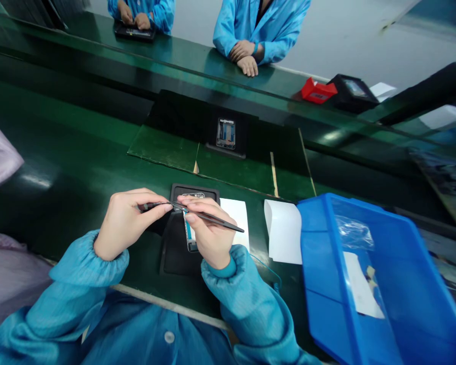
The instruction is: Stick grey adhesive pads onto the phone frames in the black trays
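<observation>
My right hand (209, 230) holds dark tweezers (216, 221) that run from its fingers out to the right. My left hand (127, 220) pinches the left end of the same tweezers near their tip. Both hands hover over a black tray (175, 251) holding a phone frame (190, 238), which my right hand mostly hides. A white sheet (237, 213) lies just right of the tray.
A blue plastic bin (365, 284) with a bag and paper inside stands at the right. A curled white sheet (285, 230) lies beside it. Another tray with a phone frame (226, 133) sits farther back. Two other people's hands (245, 56) rest on the far side.
</observation>
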Demonstrator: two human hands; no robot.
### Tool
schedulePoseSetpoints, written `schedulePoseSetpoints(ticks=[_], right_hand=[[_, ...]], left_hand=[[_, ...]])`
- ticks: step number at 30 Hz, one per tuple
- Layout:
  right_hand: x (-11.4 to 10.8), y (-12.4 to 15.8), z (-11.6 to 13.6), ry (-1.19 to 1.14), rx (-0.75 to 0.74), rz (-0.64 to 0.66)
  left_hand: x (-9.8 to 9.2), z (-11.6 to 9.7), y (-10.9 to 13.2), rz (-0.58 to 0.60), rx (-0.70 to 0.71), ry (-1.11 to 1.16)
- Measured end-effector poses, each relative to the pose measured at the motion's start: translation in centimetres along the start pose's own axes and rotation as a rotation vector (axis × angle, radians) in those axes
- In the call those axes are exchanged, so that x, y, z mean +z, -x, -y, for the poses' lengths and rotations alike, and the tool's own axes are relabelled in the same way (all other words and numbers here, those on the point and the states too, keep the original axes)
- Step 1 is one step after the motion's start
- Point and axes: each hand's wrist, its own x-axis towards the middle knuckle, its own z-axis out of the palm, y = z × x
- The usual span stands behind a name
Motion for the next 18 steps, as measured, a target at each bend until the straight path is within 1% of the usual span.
schedulePoseSetpoints(ticks=[13, 18], right_hand=[[-0.13, 0.03, 0.07, 0.023, 0.037, -0.006], [-0.13, 0.08, 0.05, 0.004, 0.033, -0.004]], left_hand=[[0.19, -0.06, 0.07, 0.001, -0.025, -0.033], [0.21, -0.06, 0.04, 0.001, -0.003, -0.022]])
